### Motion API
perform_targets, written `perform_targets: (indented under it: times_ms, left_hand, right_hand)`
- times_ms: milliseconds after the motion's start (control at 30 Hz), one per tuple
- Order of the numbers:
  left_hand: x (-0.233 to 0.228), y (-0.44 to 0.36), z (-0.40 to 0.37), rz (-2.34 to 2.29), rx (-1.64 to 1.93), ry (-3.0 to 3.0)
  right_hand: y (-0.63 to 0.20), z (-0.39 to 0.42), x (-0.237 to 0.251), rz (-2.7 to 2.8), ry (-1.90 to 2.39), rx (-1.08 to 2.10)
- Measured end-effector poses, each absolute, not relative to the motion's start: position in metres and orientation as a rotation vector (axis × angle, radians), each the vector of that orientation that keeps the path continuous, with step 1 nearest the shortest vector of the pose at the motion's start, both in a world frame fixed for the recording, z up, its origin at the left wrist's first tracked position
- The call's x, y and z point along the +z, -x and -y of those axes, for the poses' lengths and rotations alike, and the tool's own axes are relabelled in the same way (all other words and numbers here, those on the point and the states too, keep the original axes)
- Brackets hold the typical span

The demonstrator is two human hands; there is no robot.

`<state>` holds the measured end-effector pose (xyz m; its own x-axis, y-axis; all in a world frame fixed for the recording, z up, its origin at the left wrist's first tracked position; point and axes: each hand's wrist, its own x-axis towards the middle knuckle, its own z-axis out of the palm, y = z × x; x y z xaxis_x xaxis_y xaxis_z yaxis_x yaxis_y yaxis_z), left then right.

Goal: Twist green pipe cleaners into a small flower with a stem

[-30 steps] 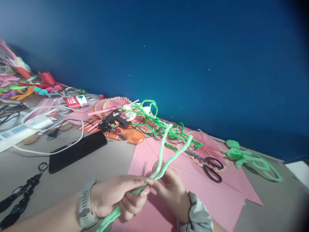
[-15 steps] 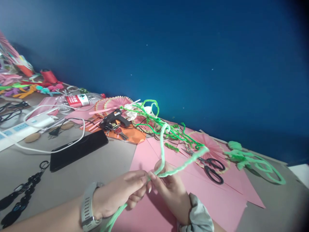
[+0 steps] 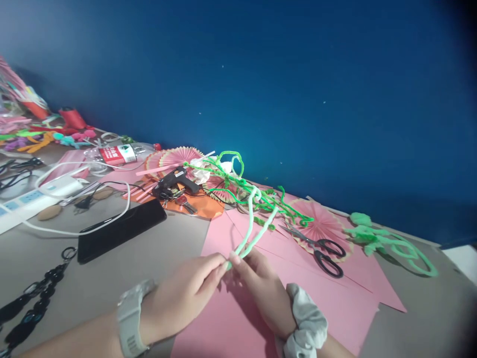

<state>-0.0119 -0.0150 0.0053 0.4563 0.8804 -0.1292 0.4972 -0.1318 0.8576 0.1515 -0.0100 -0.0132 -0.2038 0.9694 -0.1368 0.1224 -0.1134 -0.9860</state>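
Note:
My left hand point(image 3: 199, 286) and my right hand point(image 3: 259, 281) meet over pink paper point(image 3: 320, 313), both closed in a pinch on light green pipe cleaners point(image 3: 246, 233). Two fuzzy strands rise from my fingertips, away from me. One strand bends into a small hook at its top; the other ends straight. A short bit of green shows between the two hands, and the rest there is hidden by my fingers. A watch is on my left wrist and a grey scrunchie on my right. Black-handled scissors point(image 3: 320, 251) lie open to the right of my hands.
Behind my hands lie twisted darker green stems point(image 3: 268, 201) and pink paper fans point(image 3: 182, 159). A glue gun point(image 3: 175, 181) and keys rest on orange paper. At left are a black phone point(image 3: 122, 231), a power strip point(image 3: 37, 196) and a bottle point(image 3: 119, 154). A blue wall point(image 3: 261, 89) stands behind.
The two strands have drawn closer together and now run nearly side by side; the right one swung left. My left hand has turned, and the green tail below it no longer shows.

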Motion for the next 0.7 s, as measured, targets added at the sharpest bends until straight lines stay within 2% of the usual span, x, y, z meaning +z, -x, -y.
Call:
perform_targets:
  times_ms: [100,200,367,700]
  left_hand:
    - [0.012,0.013,0.012,-0.990,0.526,-1.353]
    - [0.010,0.014,0.011,-0.870,0.507,-1.093]
    - [0.004,0.013,0.011,-0.866,0.518,-1.059]
    - [0.006,0.010,0.016,-0.879,0.524,-1.189]
  right_hand:
    - [-0.153,0.008,-0.016,1.349,1.066,1.438]
    - [-0.154,0.008,-0.022,1.335,1.034,1.354]
    - [-0.155,0.008,-0.031,1.428,1.089,1.180]
    - [-0.157,0.010,-0.030,1.520,1.094,1.277]
